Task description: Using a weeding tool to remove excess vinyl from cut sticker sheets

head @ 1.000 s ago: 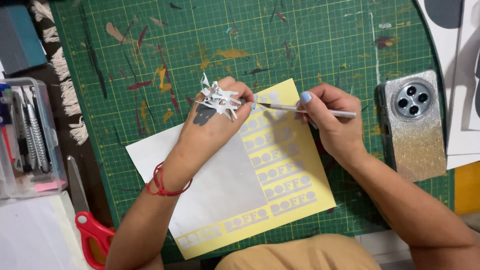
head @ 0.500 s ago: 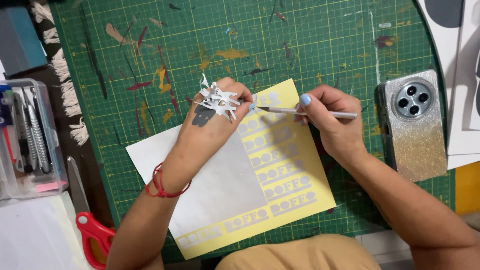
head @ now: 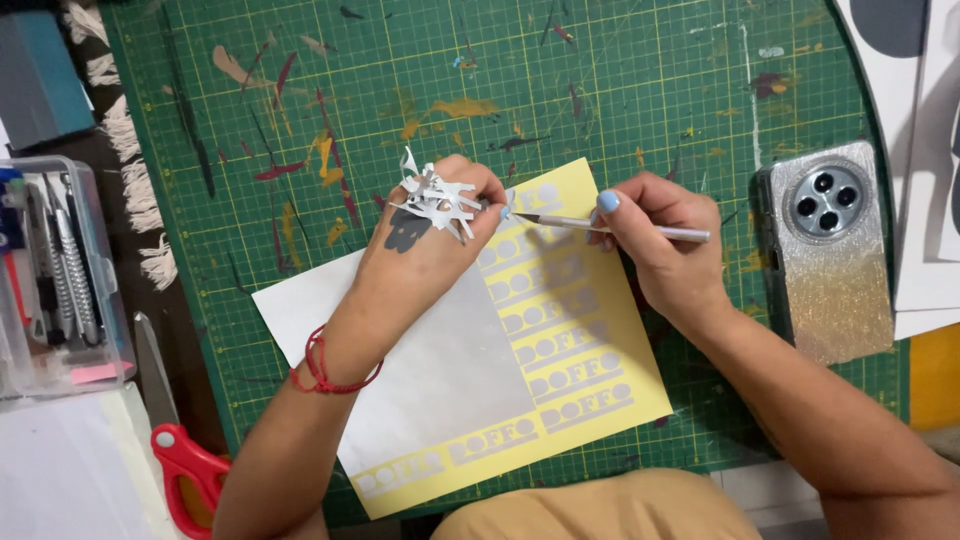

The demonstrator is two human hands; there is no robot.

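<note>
Change: none to speak of, same pose as a second back | right hand (head: 665,250) pinched on craft knife (head: 610,226), tip at yellow sheet (head: 590,350) top edge, centre frame | left hand (head: 430,250) flat on sheet, fingers together, white scraps (head: 435,195) stuck on its back | weeding goes on.

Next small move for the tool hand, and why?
Probably lift the next scrap with the tool: its tip sits at the yellow sheet's top row, the left hand pins the sheet there, and white scraps already cling to that hand's back.
</note>
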